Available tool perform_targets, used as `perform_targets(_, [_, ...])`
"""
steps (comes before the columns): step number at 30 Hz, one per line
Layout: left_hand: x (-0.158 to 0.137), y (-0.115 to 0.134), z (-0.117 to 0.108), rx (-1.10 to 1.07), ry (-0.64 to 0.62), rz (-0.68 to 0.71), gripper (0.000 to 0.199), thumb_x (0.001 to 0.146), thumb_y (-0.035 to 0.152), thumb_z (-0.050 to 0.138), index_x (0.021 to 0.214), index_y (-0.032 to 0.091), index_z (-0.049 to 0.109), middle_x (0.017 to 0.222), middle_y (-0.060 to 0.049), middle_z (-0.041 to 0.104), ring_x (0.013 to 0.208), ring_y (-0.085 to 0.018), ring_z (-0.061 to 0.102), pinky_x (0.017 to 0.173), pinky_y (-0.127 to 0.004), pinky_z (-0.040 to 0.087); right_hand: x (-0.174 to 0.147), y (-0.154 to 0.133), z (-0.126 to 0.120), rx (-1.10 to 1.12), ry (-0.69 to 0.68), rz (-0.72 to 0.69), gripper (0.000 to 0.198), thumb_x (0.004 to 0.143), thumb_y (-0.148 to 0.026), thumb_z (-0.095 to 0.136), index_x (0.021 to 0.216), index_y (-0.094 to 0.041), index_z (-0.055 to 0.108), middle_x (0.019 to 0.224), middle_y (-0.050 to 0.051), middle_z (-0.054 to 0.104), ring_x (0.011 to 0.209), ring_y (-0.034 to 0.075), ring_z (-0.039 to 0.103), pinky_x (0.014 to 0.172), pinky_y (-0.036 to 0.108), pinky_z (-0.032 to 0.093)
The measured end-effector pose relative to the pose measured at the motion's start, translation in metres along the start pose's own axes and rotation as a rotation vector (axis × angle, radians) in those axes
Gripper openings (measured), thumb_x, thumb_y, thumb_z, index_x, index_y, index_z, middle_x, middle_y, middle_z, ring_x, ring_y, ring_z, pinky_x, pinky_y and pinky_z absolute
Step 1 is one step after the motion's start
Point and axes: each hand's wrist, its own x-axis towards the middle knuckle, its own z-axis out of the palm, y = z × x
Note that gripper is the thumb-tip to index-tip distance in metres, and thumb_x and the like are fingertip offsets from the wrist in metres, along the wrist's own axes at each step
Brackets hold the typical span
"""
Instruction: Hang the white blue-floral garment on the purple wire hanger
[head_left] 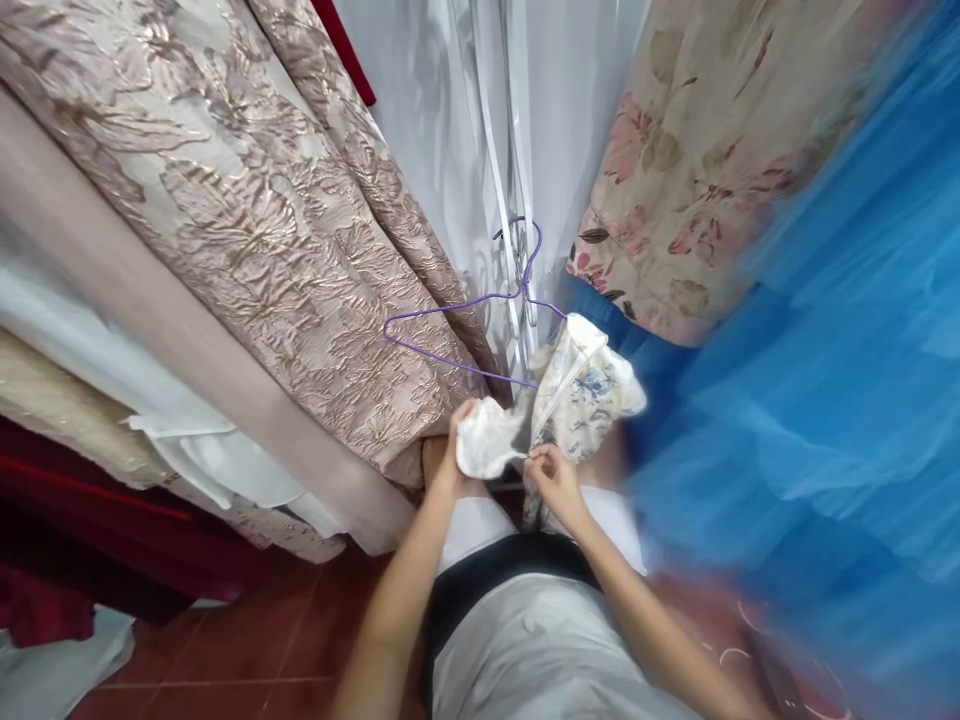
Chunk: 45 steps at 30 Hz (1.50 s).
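A purple wire hanger (450, 308) lies in front of me, its hook pointing away. Over its right arm hangs a white garment with a blue floral print (592, 395), its exact kind unclear; the hanger's left arm is bare. My left hand (454, 455) is closed round a bunched white part of the garment, which hides most of the fingers. Just to the right, my right hand (553, 478) pinches the garment's edge between thumb and fingers. A narrow stretch of cloth spans the two hands.
Pink-gold brocade fabric (300, 240) hangs close on the left, beside several other cloths. White fabric with straps (450, 130) hangs ahead. On the right are a floral cloth (675, 190) and blurred blue fabric (832, 380). Red floor tiles (247, 640) show below.
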Motion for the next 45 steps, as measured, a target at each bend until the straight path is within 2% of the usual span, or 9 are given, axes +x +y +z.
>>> perform_targets(4, [-0.043, -0.011, 0.027, 0.348, -0.224, 0.226, 0.028, 0.083, 0.041, 0.073, 0.074, 0.016, 0.065, 0.07, -0.001, 0.062, 0.064, -0.013, 0.054, 0.06, -0.024, 0.043, -0.002, -0.017, -0.008, -0.148, -0.152, -0.169, 0.05, 0.067, -0.02, 0.075, 0.116, -0.023, 0.063, 0.12, 0.009, 0.07, 0.112, 0.029, 0.063, 0.102, 0.042, 0.048])
perform_targets(10, [-0.048, 0.008, 0.063, 0.735, -0.675, 0.372, 0.035, 0.095, 0.048, 0.057, 0.087, 0.016, 0.072, 0.084, -0.005, 0.072, 0.08, -0.018, 0.065, 0.079, -0.027, 0.049, -0.02, -0.063, -0.038, -0.157, -0.577, 0.055, 0.019, 0.087, -0.033, 0.058, 0.091, -0.019, 0.07, 0.099, 0.006, 0.071, 0.098, 0.026, 0.063, 0.095, 0.04, 0.052])
perform_targets(15, [-0.049, -0.036, 0.066, 0.653, -1.006, 0.316, 0.076, 0.097, 0.076, 0.026, 0.088, 0.014, 0.069, 0.095, -0.012, 0.071, 0.093, -0.025, 0.065, 0.091, -0.036, 0.049, -0.043, -0.06, -0.075, -0.129, -0.436, 0.114, 0.032, 0.089, -0.051, 0.058, 0.085, -0.022, 0.071, 0.095, 0.006, 0.071, 0.101, 0.026, 0.062, 0.102, 0.042, 0.049])
perform_targets(18, [-0.059, -0.068, 0.055, 0.679, -1.097, 0.322, 0.086, 0.093, 0.082, 0.013, 0.075, 0.015, 0.064, 0.086, -0.013, 0.067, 0.089, -0.026, 0.063, 0.091, -0.039, 0.049, -0.052, -0.061, -0.088, -0.096, -0.294, 0.111, 0.043, 0.083, -0.063, 0.065, 0.085, -0.02, 0.071, 0.086, 0.006, 0.069, 0.089, 0.025, 0.062, 0.088, 0.039, 0.053])
perform_targets(24, [-0.057, -0.067, 0.012, 0.889, -0.986, 0.506, 0.059, 0.095, 0.069, 0.048, 0.068, 0.018, 0.059, 0.075, -0.009, 0.063, 0.084, -0.024, 0.062, 0.088, -0.037, 0.049, -0.05, -0.099, -0.12, -0.216, -0.17, -0.009, 0.046, 0.068, -0.055, 0.08, 0.056, -0.017, 0.056, 0.053, -0.001, 0.048, 0.049, 0.01, 0.039, 0.045, 0.023, 0.032])
perform_targets(30, [-0.029, 0.001, -0.027, 1.084, -0.764, 0.724, 0.043, 0.092, 0.05, 0.063, 0.064, 0.019, 0.057, 0.073, -0.005, 0.062, 0.08, -0.022, 0.058, 0.09, -0.041, 0.046, -0.006, -0.132, -0.177, -0.334, 0.055, -0.169, 0.037, 0.06, -0.039, 0.081, 0.049, -0.017, 0.054, 0.048, -0.002, 0.045, 0.046, 0.01, 0.036, 0.041, 0.023, 0.025])
perform_targets(34, [-0.025, 0.056, -0.045, 1.16, -0.54, 0.821, 0.039, 0.092, 0.048, 0.06, 0.066, 0.019, 0.057, 0.082, -0.008, 0.061, 0.086, -0.024, 0.057, 0.086, -0.041, 0.046, 0.062, -0.154, -0.184, -0.264, 0.193, -0.387, 0.032, 0.061, -0.04, 0.076, 0.053, -0.019, 0.054, 0.052, -0.003, 0.044, 0.05, 0.011, 0.035, 0.045, 0.023, 0.026])
perform_targets(39, [-0.011, 0.12, -0.07, 1.313, -0.274, 0.901, 0.021, 0.086, 0.036, 0.062, 0.073, 0.02, 0.059, 0.088, -0.008, 0.063, 0.094, -0.027, 0.06, 0.091, -0.043, 0.046, 0.138, -0.177, -0.138, -0.276, -0.059, -0.439, 0.039, 0.075, -0.055, 0.074, 0.068, -0.02, 0.06, 0.063, -0.003, 0.051, 0.059, 0.012, 0.041, 0.052, 0.023, 0.032])
perform_targets(45, [0.034, 0.183, -0.091, 1.538, -0.132, 0.83, 0.02, 0.09, 0.026, 0.047, 0.098, 0.022, 0.065, 0.109, -0.01, 0.071, 0.109, -0.031, 0.06, 0.097, -0.045, 0.046, 0.123, -0.191, -0.093, -0.182, -0.483, -0.122, 0.049, 0.073, -0.061, 0.08, 0.082, -0.014, 0.07, 0.069, 0.001, 0.065, 0.058, 0.013, 0.053, 0.053, 0.022, 0.039])
